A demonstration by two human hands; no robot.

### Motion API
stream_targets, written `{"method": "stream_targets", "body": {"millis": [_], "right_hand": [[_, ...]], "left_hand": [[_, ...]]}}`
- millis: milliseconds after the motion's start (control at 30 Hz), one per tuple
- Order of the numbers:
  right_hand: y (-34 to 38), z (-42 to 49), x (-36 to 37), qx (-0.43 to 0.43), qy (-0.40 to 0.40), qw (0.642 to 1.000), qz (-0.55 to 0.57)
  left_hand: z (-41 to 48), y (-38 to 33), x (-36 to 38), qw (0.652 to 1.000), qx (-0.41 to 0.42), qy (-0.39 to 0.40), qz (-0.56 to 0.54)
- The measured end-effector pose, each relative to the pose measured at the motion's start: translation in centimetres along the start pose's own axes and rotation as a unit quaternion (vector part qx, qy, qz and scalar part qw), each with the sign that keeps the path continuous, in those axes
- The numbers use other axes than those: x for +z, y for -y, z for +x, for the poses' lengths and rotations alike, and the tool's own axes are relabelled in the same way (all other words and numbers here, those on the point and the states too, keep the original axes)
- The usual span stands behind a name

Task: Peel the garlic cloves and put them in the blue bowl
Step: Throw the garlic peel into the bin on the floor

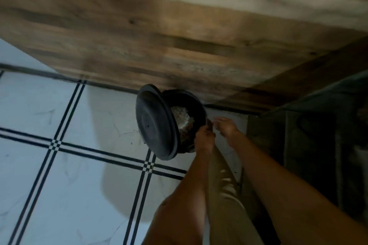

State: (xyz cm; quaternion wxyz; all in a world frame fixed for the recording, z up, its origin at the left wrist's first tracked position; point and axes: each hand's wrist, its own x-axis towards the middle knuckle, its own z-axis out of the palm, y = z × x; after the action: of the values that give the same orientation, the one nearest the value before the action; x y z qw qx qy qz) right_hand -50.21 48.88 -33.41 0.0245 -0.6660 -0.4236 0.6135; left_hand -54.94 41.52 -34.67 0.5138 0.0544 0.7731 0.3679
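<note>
At centre frame your left hand (205, 139) curls at the rim of the black bin (191, 99); blur hides any grip. Your right hand (227, 127), just beside it, is spread, holding nothing.

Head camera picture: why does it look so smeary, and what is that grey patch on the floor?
Head view: the whole frame is smeared by motion, worst on the wooden boards and the right hand; the light is dim and the right side sinks into darkness; the grey patch on the tiled floor is a soft-edged shadow near the black bin.
</note>
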Motion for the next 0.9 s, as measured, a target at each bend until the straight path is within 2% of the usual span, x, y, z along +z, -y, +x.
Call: {"method": "stream_targets", "body": {"millis": [133,233,300,400,500,600,633,700,767,900], "right_hand": [[0.4,-9.4,-5.7,-0.031,-0.07,0.997,-0.004],[1.4,-16.5,-7.7,-0.065,-0.104,0.991,0.048],[2.2,-20.7,-8.7,-0.094,-0.119,0.987,0.049],[2.5,-25.2,-10.2,-0.092,-0.122,0.984,0.091],[0.6,-29.6,-12.3,-0.112,-0.146,0.982,0.034],[-2.8,-33.8,-14.5,-0.175,-0.154,0.97,-0.071],[-4.0,-35.5,-15.1,-0.198,-0.166,0.963,-0.074],[-7.1,-39.9,-16.9,-0.224,-0.217,0.95,-0.024],[-10.8,-44.9,-18.6,-0.228,-0.268,0.933,0.08],[-20.4,-54.5,-20.5,-0.181,-0.369,0.884,0.223]], "left_hand": [[-8.6,-3.8,-1.3,0.992,0.086,0.076,0.059],[-13.6,-6.3,-2.8,0.98,0.135,0.102,0.105],[-17.1,-8.3,-3.5,0.98,0.129,0.105,0.108],[-21.9,-10.6,-3.7,0.981,0.108,0.136,0.089],[-26.4,-11.8,-2.6,0.971,0.143,0.155,0.113],[-30.3,-11.9,-0.4,0.948,0.244,0.155,0.134],[-32.1,-11.9,0.4,0.937,0.283,0.16,0.13],[-36.9,-10.8,2.5,0.913,0.337,0.196,0.118],[-42.4,-8.4,4.6,0.892,0.352,0.26,0.114],[-52.7,-1.0,7.6,0.85,0.259,0.419,0.188]]}}
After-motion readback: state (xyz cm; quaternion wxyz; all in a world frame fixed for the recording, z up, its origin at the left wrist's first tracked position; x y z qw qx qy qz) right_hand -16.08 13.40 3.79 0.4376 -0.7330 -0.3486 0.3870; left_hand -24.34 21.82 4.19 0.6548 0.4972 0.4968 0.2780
